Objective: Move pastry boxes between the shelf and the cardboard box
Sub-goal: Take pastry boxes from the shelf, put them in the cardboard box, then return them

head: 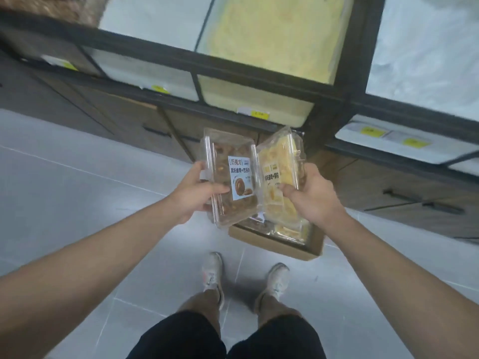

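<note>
At frame centre, the left hand (197,190) grasps the chocolate pastry box (233,177), the right hand (311,195) grasps the yellow pastry box (282,177); the cardboard box (280,244) lies directly below.

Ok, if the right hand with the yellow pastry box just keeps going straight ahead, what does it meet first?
Likely the shelf's black frame post beside the yellow bin front. The right hand and its yellow pastry box point up and forward at it, though depth is unclear.

- My left-hand pastry box (234,177): clear, brown pastries, white label.
- My right-hand pastry box (281,174): clear, yellow pastries.
- Cardboard box (274,246): tan.
- Shelf frame (344,81): black.
- My shoes (213,274): white.
</note>
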